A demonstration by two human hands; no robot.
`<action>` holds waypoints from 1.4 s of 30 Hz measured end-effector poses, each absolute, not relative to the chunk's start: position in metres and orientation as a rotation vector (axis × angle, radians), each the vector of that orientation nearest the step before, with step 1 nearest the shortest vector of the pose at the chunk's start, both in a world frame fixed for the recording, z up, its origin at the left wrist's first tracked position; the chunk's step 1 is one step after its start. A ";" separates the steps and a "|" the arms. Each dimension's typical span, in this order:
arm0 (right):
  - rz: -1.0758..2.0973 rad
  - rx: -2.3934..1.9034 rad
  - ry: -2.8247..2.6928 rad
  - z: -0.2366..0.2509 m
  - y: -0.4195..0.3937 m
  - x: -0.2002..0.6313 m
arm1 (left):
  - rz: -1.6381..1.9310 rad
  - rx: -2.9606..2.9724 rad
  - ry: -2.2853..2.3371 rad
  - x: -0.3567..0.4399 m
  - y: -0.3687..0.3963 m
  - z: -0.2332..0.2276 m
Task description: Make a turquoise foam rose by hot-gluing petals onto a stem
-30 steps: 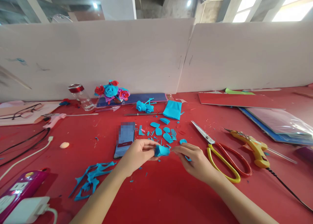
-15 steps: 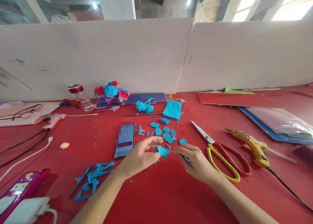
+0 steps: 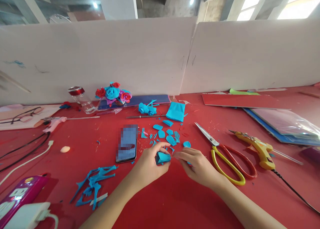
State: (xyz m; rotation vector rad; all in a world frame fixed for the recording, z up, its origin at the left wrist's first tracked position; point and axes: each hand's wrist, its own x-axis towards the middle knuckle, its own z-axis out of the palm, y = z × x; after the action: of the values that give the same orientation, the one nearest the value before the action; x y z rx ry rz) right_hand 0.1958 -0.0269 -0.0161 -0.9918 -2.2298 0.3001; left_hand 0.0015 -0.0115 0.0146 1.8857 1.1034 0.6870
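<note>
Craft workbench (scissors [image 3: 226, 160], glue gun [image 3: 255, 146])

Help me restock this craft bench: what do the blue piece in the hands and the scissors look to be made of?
The blue piece, pinched in the left hand, looks like matte crepe paper: soft, creased, curling. The scissors have shiny metal blades and glossy red-and-yellow handles, probably plastic-coated.

Blue paper piece [image 3: 163, 157], red table [image 3: 175, 195], red-and-yellow-handled scissors [image 3: 228, 164]

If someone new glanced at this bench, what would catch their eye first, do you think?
Probably the left hand and right hand pinching a blue paper bud at the centre of the red table. Next, the yellow-and-red scissors lying to their right.
</note>
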 end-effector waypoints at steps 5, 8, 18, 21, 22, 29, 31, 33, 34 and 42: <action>0.315 -1.006 -2.234 -0.017 -0.026 0.195 | 0.732 1.982 1.113 0.001 -0.012 0.011; 0.299 -1.023 -2.239 -0.016 -0.026 0.194 | 0.761 2.029 1.121 0.000 -0.012 0.008; 0.308 -1.026 -2.241 -0.017 -0.026 0.193 | 0.780 2.041 1.130 0.002 -0.013 0.006; 0.299 -1.034 -2.244 -0.017 -0.026 0.193 | 0.795 2.023 1.129 0.002 -0.012 0.006; 0.294 -1.035 -2.247 -0.018 -0.026 0.193 | 0.802 2.020 1.126 0.002 -0.012 0.006; 0.262 -1.060 -2.272 -0.015 -0.028 0.193 | 0.813 1.981 1.109 0.004 -0.011 0.006; 0.273 -1.068 -2.274 -0.014 -0.028 0.193 | 0.814 1.964 1.100 0.004 -0.011 0.005; 0.321 -1.084 -2.240 -0.015 -0.028 0.193 | 0.837 1.932 1.092 0.004 -0.011 0.006; 0.350 -1.092 -2.213 -0.016 -0.027 0.193 | 0.866 1.899 1.093 0.004 -0.011 0.006; 0.671 -1.221 -1.723 -0.011 -0.027 0.188 | 1.459 1.293 1.204 -0.007 0.005 0.002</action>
State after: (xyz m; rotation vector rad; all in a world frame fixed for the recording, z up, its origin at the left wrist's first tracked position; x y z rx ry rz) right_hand 0.1882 -0.0272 -0.0108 -1.2212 -1.7227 0.6715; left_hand -0.0066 0.0050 0.0024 1.2933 1.2042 1.4587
